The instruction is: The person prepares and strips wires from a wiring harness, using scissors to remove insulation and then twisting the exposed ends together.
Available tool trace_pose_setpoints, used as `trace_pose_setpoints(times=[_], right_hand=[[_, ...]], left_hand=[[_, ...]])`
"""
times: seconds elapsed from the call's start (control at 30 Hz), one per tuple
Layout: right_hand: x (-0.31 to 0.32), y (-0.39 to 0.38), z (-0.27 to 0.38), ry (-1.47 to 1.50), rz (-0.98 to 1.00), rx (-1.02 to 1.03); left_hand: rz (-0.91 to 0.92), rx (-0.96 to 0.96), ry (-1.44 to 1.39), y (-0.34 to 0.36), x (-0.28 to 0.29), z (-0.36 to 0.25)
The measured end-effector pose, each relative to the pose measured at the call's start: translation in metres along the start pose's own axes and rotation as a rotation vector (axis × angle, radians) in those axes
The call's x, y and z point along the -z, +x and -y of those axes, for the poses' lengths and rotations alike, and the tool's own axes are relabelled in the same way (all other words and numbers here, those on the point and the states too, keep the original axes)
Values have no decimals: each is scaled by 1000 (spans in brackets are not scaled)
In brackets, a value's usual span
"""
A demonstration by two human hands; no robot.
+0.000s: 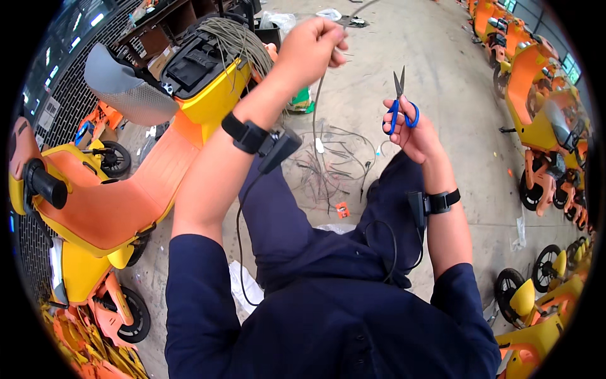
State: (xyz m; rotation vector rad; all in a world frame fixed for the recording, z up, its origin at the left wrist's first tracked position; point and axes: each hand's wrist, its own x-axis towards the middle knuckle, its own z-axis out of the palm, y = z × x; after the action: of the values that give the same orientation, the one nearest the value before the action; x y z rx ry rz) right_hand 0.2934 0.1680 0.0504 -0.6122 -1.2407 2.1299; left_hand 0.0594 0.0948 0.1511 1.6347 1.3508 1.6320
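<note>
My left hand [312, 50] is raised at the upper middle, its fingers closed round a thin grey cable [317, 104]. One part of the cable runs up out of view; another hangs down toward the floor between my legs. To the right, my right hand [416, 134] holds a pair of scissors [399, 88] by its blue handles. The blades point up, slightly apart, and do not touch the cable. Beneath both hands, a tangle of cut wires [334, 161] lies on the floor. A thick bundle of grey cables [235, 41] drapes over the scooter at my left.
A yellow and orange scooter [167, 155] with a grey seat [129, 88] stands close on my left. Several more scooters [530, 82] line the right side. A small orange packet [342, 210] lies near my feet. Strapped devices [278, 148] with black cords sit on both wrists.
</note>
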Motion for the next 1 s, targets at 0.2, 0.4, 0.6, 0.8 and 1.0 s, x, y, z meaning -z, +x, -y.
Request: trace_pose_setpoints(times=[0.2,0.4,0.6,0.8,1.0], right_hand=[[-1,14,-3,-106,-19,-8],[-4,47,-28,-251,2,-70],[14,81,-20,-430,164,-92],[19,123,-19,-579,239,-141],[19,140,-38,-688,164,-45]], left_hand=[[-25,139,-63,-16,2,46],[-31,294,-77,-27,14,106],[54,366,-53,-18,16,137],[117,439,-137,-11,17,174],[217,483,-35,-16,24,205]])
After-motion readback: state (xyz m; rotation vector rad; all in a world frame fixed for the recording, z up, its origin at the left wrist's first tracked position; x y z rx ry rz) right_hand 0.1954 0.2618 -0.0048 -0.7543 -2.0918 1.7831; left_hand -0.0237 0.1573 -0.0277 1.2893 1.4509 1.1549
